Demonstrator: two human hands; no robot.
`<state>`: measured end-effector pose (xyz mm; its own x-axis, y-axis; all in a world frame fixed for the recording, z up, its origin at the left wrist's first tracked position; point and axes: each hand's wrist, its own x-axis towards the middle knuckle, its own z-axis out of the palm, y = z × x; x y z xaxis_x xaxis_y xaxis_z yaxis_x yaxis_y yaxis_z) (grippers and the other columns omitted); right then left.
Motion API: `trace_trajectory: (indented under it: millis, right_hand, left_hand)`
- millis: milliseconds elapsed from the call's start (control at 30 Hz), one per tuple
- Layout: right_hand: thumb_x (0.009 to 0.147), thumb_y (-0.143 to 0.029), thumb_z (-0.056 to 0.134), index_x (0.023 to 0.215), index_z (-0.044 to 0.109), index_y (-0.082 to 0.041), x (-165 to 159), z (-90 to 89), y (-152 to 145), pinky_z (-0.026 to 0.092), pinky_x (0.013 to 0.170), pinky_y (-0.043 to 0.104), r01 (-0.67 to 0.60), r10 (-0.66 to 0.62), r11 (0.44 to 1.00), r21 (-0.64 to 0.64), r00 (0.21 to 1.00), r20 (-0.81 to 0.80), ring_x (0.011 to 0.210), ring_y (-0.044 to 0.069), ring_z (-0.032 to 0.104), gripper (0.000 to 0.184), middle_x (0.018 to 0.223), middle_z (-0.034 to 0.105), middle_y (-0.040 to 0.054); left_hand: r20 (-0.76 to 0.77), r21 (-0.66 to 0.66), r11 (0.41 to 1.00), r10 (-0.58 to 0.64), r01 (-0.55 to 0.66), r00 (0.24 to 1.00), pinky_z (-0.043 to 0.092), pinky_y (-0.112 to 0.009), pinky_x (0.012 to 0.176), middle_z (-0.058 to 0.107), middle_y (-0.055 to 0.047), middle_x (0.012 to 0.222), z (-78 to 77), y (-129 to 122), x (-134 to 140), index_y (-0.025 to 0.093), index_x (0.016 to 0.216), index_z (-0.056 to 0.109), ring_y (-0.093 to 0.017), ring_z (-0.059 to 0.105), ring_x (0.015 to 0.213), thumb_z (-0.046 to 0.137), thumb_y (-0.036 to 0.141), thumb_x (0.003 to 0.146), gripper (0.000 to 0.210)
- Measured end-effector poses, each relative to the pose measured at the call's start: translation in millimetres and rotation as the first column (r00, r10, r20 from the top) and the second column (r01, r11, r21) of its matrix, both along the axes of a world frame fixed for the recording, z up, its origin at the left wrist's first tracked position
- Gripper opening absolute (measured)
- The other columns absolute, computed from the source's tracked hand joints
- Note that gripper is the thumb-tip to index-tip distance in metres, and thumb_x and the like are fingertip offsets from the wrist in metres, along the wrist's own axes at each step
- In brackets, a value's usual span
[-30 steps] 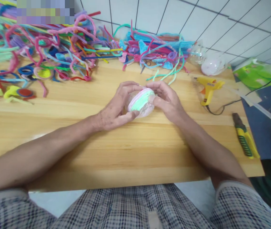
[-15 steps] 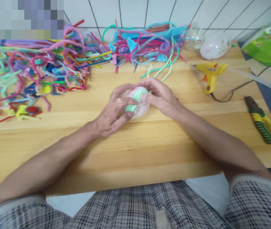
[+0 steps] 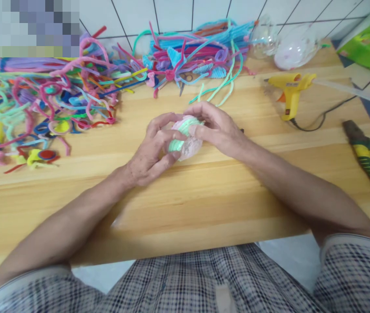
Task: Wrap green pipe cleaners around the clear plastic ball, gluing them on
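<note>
Between my two hands is a clear plastic ball [image 3: 191,147], partly wrapped in mint-green and pale pink pipe cleaners [image 3: 188,127]. My left hand [image 3: 155,148] grips its left side, fingers curved over the top and thumb at the lower edge. On the other side, my right hand [image 3: 219,129] is closed on the ball, its thumb pressing the green rows and its fingers behind the upper edge. The ball's far side is hidden by my fingers. Both hands are held above the wooden table [image 3: 185,200].
Tangled coloured pipe cleaners [image 3: 41,91] cover the back left, with scissors [image 3: 185,80] among the bundles. To the right lie a yellow glue gun [image 3: 291,91] with its cord and green-yellow pliers [image 3: 367,158]. Clear balls [image 3: 294,50] stand by the tiled wall [image 3: 171,15].
The camera view has shifted slightly, so the table items appear a little displaced. Both hands keep their hold on the ball, with hardly any visible finger movement.
</note>
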<state>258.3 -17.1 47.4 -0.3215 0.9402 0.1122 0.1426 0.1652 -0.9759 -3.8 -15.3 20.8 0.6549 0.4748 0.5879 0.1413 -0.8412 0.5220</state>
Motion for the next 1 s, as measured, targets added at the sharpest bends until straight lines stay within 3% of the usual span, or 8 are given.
trace_trajectory:
  millis: [300,633,867,1000]
  right_hand:
    - [0.088,-0.072,0.088,0.121,0.076,-0.031,0.7,-2.3,-1.7,0.063,0.114,0.056,-0.007,0.004,0.999,-0.049,0.998,-0.069,0.134,0.035,0.071,0.054,0.13,0.081,0.0047]
    - [0.084,-0.063,0.095,0.116,0.076,-0.033,12.8,2.3,2.1,0.063,0.117,0.059,0.046,-0.047,0.999,-0.013,0.998,-0.045,0.135,0.035,0.071,0.048,0.132,0.08,0.0048]
    - [0.092,-0.074,0.082,0.097,0.071,-0.028,12.0,1.9,1.5,0.066,0.094,0.046,0.068,-0.071,0.993,0.093,0.997,0.032,0.107,0.027,0.076,0.048,0.097,0.078,0.001]
    - [0.087,-0.065,0.093,0.087,0.068,-0.026,7.8,3.0,0.4,0.057,0.073,0.036,0.082,-0.084,0.989,0.121,0.996,0.012,0.08,0.018,0.065,0.046,0.082,0.069,-0.0017]
  left_hand:
    - [-0.009,-0.014,0.999,0.051,-0.051,0.999,0.051,-0.069,0.129,0.053,-0.014,0.164,0.2,-4.2,1.6,0.039,0.156,0.054,-0.036,0.052,0.158,0.061,0.05,0.114,0.044]
    - [0.01,-0.048,0.998,0.03,-0.029,1.0,0.044,-0.075,0.132,0.051,-0.015,0.169,-2.4,-3.8,2.1,0.039,0.153,0.052,-0.04,0.05,0.16,0.061,0.054,0.113,0.044]
    - [0.01,0.029,0.999,0.038,-0.038,0.999,0.052,-0.069,0.129,0.051,-0.013,0.165,-0.2,-3.2,1.2,0.033,0.153,0.053,-0.037,0.053,0.156,0.062,0.049,0.116,0.042]
    - [-0.01,0.068,0.996,0.052,-0.051,0.999,0.054,-0.066,0.127,0.052,-0.017,0.163,1.6,-4.4,1.4,0.028,0.152,0.053,-0.036,0.055,0.157,0.062,0.041,0.116,0.039]
